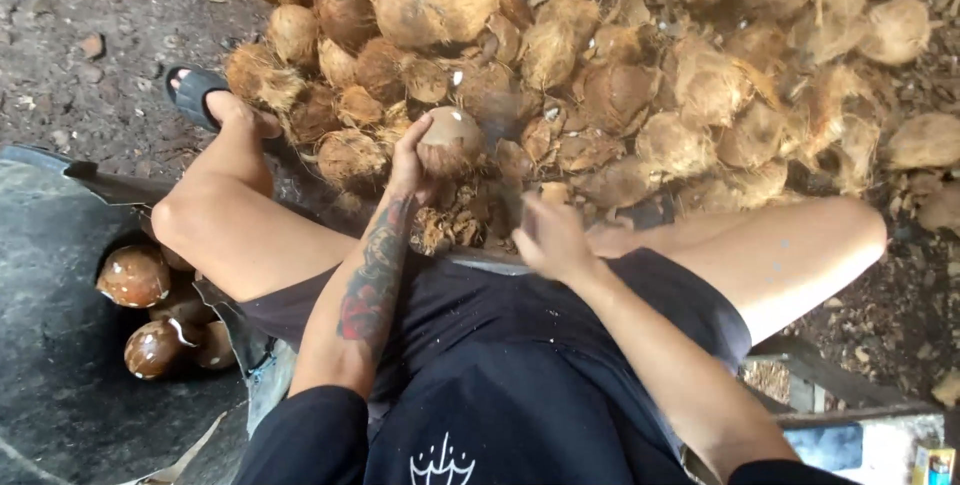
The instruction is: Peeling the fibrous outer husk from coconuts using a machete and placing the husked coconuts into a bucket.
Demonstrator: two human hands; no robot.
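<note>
Brown and fibrous, the coconut (449,141) sits in your left hand (412,157), whose fingers wrap around its left side and clamp it firmly; a pale chipped patch shows near its top. You hold it just above a small heap of torn husk scraps (450,220) lying on the dirt ground (90,5) between your knees. Your right hand (552,237) hangs just right of those scraps, well clear of the coconut; it is blurred, so you cannot tell whether its fingers are spread or curled around anything.

Beyond the held nut, a large pile of husked coconuts (600,55) spreads across the ground toward the far edge and the far right corner, the nearest ones almost touching the nut in your grip. Your left foot wears a dark sandal (193,95) at the pile's left fringe.

At the near left corner, a dark tub (60,365) holds several smooth, glossy brown coconuts (135,275), lying against its right wall beside your left thigh. Your forearm carries a dark and red tattoo (372,280), and black shorts (480,345) cover your lap.
</note>
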